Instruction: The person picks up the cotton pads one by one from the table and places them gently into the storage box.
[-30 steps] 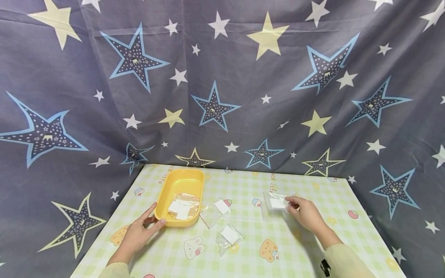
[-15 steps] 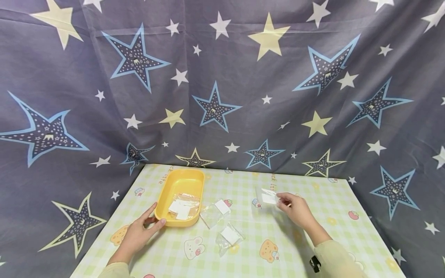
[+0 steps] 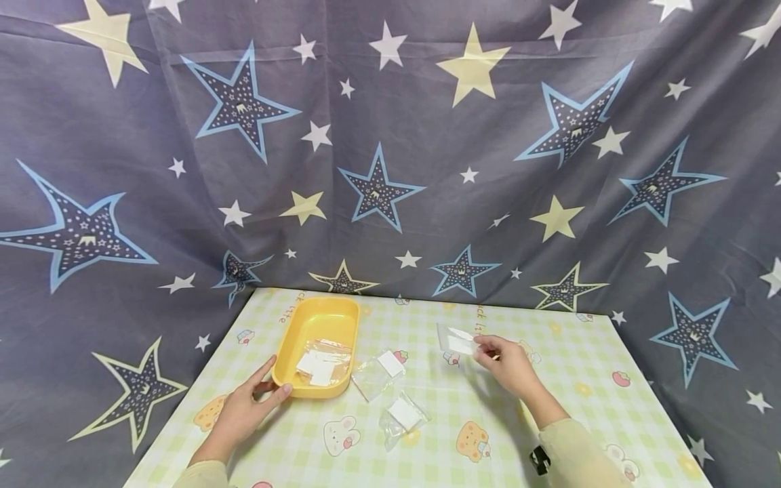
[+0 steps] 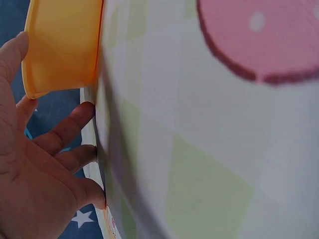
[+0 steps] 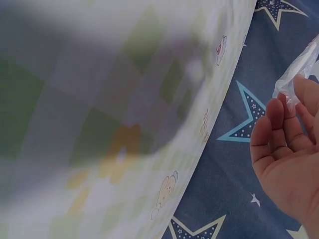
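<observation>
A yellow plastic tray [image 3: 293, 339] stands on the left of the table, with small clear bags [image 3: 323, 362] holding white pieces inside its near end. My left hand [image 3: 241, 410] holds the tray's near left corner between thumb and index finger; in the left wrist view its other fingers [image 4: 75, 129] are spread below. Raised above the table, a clear plastic bag [image 3: 459, 340] with a white piece in it is pinched by my right hand [image 3: 512, 366]. The right wrist view shows the bag [image 5: 296, 69] between thumb and fingertips, partly out of frame.
Two more clear bags lie right of the tray: one bag [image 3: 378, 373] close beside it and another bag [image 3: 403, 417] nearer to me. The checked tablecloth [image 3: 427, 468] covers the table. A dark star-patterned curtain [image 3: 403, 224] hangs behind and at the sides.
My right hand has moved left over the table with the pinched bag, towards the tray. The left hand, the tray and the lying bags have stayed in place.
</observation>
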The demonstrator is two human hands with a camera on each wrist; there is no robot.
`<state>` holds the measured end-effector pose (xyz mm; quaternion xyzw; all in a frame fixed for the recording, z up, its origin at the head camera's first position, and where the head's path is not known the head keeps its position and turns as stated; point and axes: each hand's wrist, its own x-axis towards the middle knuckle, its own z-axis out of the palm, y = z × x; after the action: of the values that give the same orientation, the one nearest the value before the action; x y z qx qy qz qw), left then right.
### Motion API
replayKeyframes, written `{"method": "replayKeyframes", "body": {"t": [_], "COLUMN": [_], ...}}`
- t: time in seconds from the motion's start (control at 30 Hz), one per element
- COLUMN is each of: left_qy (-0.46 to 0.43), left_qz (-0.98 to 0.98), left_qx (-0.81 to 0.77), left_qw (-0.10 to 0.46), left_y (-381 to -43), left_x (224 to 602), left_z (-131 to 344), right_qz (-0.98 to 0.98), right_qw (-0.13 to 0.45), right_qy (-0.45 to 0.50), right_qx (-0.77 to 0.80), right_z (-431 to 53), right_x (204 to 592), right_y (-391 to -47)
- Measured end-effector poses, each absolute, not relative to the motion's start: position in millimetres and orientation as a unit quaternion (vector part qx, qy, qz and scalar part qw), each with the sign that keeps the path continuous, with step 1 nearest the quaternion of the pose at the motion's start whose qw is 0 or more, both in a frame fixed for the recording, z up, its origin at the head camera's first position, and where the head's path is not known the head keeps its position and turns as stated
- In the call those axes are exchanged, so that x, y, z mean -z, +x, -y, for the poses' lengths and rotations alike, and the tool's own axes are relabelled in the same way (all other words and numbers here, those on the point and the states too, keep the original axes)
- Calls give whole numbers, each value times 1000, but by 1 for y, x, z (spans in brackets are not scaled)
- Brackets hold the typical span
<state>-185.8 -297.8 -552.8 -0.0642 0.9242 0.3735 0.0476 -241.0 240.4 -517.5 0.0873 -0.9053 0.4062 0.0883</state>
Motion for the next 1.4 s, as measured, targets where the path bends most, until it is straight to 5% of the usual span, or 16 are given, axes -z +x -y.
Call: {"method": "replayKeyframes", "body": {"t": [1.4], "left_qy": [-66], "left_qz": [-921], "left_qx": [-382], "left_qw": [48], "left_y": [-185], "left_x": [556], "left_z": [299], "right_qz": [877], "right_qw": [47], "right_qy": [97], "right_qx": [-468], "right_z": [-192], "right_x": [513], "right_y": [-244]}}
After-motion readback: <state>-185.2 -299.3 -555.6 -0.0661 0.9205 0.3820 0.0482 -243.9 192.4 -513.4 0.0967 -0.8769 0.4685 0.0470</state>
